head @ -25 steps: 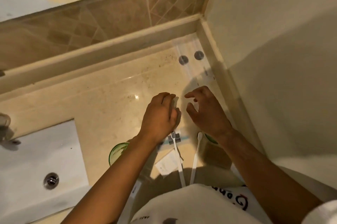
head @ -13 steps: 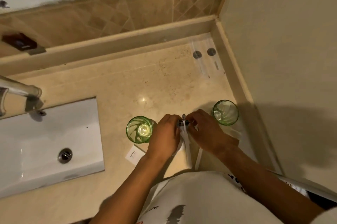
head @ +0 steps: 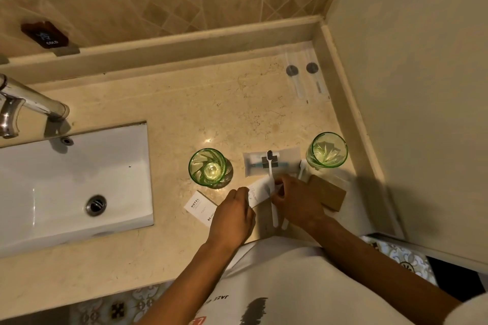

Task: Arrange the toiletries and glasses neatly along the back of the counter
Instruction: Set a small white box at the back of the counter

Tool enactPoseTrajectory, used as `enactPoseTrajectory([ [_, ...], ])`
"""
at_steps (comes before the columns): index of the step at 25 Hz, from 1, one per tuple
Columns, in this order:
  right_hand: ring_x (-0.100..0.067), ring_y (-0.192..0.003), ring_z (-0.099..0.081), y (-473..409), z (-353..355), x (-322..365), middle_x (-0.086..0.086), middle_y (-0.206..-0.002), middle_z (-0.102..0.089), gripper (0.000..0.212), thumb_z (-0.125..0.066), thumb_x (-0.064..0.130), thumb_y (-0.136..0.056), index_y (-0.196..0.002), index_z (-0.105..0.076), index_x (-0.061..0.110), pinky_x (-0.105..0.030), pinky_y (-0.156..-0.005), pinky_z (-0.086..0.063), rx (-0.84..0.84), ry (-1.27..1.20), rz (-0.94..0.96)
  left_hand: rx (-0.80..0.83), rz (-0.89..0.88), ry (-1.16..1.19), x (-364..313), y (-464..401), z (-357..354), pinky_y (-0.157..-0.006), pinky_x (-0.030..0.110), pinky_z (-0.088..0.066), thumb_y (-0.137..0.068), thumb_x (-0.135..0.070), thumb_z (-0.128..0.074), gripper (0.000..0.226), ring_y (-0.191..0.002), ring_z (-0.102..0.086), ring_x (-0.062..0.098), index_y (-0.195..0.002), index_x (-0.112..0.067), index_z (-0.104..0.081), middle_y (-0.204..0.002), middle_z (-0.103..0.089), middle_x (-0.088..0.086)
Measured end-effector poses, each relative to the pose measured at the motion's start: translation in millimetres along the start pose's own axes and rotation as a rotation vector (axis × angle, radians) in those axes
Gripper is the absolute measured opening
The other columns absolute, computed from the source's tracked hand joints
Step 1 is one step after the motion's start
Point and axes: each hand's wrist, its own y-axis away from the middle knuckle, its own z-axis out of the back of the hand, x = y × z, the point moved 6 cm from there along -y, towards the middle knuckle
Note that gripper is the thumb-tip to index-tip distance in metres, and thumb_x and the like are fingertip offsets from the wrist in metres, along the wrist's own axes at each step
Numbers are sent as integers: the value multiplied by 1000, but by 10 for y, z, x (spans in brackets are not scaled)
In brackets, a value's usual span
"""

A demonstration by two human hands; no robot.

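Both hands, left hand (head: 232,215) and right hand (head: 297,201), pinch a white packet (head: 260,192) (fingers closed on its ends) just right of the left green glass (head: 208,167).

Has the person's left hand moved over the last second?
Yes. The left hand has drawn back toward the person, from level with the sink's back edge to near its front corner.

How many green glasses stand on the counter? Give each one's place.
2. One green glass stands right of the sink; the other glass stands near the right wall. A reflection shows in the mirror.
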Motion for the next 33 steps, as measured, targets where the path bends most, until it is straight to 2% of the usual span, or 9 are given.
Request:
enactPoseTrajectory([
  [5,-18,-105,-66,-15,-60,-3,0,-119,-70,35,-63,38,-93,-123,-58,20,-32,-91,-54,13,-5,8,-24,-23,18,11,1,-28,-67,42,-50,-88,-18,-57,24,-87,-59,33,-111,-16,-50,-100,-59,9],
  [9,-20,-103,-67,-53,-82,-1,-2,-117,-70,38,-60,41,-95,-123,-58,16,-33,-90,-55,33,12,-26,9,-7,-27,25,-34,-77,-73,42,-53,-91,-26,-61,61,-96,-62,35,-146,-20,-34,-121,-53,10],
  [11,-20,-102,-68,-60,-85,-29,-4,-114,-71,35,-59,39,-96,-122,-59,15,-32,-90,-55,14,-9,-49,36,27,-57,33,-73,-114,-77,42,-55,-92,-31,-62,69,-100,-63,36,-151,-21,-27,-127,-51,10],
  [14,-20,-96,-68,-40,-64,-73,-5,-110,-72,27,-60,30,-97,-118,-61,15,-31,-87,-54,-11,-85,-82,40,43,-76,17,-106,-133,-79,42,-55,-91,-31,-62,63,-104,-62,35,-147,-21,-33,-128,-53,10],
  [18,-15,-82,-65,-39,-17,-165,-5,-101,-73,23,-60,32,-97,-111,-62,14,-28,-79,-55,-46,-89,-123,23,60,-66,21,-103,-124,-76,40,-53,-90,-34,-63,52,-99,-62,34,-135,-19,-42,-120,-57,9],
  [24,-17,-89,-70,-38,-9,-197,-5,-104,-74,26,-63,33,-96,-113,-66,13,-23,-78,-53,-6,-66,-132,-38,99,-24,60,-2,-98,-74,36,-52,-90,-48,-60,46,-96,-63,27,-126,-21,-48,-112,-63,5],
  [27,-15,-85,-71,-37,-6,-220,-4,-105,-76,27,-66,32,-94,-115,-68,15,-23,-77,-56,-4,-103,-144,-92,111,26,43,29,-47,-70,31,-49,-88,-52,-62,46,-94,-63,24,-122,-24,-52,-108,-66,1],
  [30,-10,-69,-65,-7,74,-209,-5,-94,-76,20,-63,30,-95,-105,-71,15,-13,-61,-46,-47,-96,-164,-113,121,95,8,30,-2,-69,31,-51,-86,-55,-64,46,-92,-65,21,-120,-25,-54,-105,-68,-3],
  [33,-6,-60,-59,-4,225,-159,-5,-85,-74,18,-58,30,-97,-97,-67,15,-11,-52,-42,-168,-112,-157,-126,127,105,-50,-23,30,-64,33,-50,-85,-58,-63,42,-80,-63,17,-112,-26,-55,-90,-65,-7],
])
